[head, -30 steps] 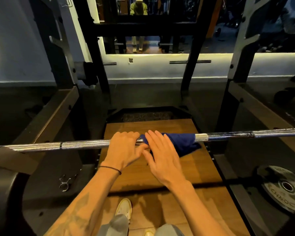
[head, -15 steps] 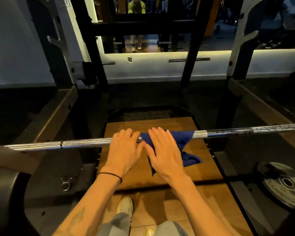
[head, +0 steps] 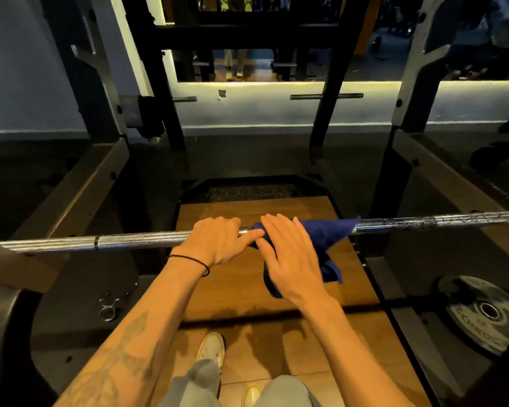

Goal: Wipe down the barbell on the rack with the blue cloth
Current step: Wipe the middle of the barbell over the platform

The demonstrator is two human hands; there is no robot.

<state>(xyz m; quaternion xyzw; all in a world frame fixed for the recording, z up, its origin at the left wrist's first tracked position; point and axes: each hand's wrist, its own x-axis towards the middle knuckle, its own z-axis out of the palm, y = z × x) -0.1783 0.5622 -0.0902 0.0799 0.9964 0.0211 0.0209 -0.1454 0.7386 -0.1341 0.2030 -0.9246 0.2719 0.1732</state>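
Blue cloth [head: 321, 235] is draped over the middle of the barbell [head: 135, 240], which lies across the rack [head: 409, 118] from left to right, just above a wooden platform [head: 241, 289]. Its corners hang loose below the shaft on the near side, one reaching down past the right wrist.

The right hand [head: 288, 254] lies flat on the cloth with fingers straight, pressing it onto the bar rather than wrapping it. The left hand [head: 221, 240] rests over the bare shaft just left of the cloth, fingers bent over the top of the bar and its thumb touching the cloth's left edge; whether the fingers close fully round the shaft underneath cannot be told.

The main risk, as I judge it, is the cloth itself. Held only by a flat palm, it could bunch up or slide off the far side when pushed along, and drop to the platform. The knurled stretch to the left looks rough enough to snag the fabric and pull it from under the hand. A flat press would also clean only the top of the shaft, leaving the underside untouched.

The bar may roll in its supports under a sideways push, so the left hand's steadying matters. Most of the shaft, left and right, appears still to be wiped. A weight plate [head: 487, 312] lies on the floor at near right, and a spring collar [head: 109, 308] at near left, both well apart from the feet.
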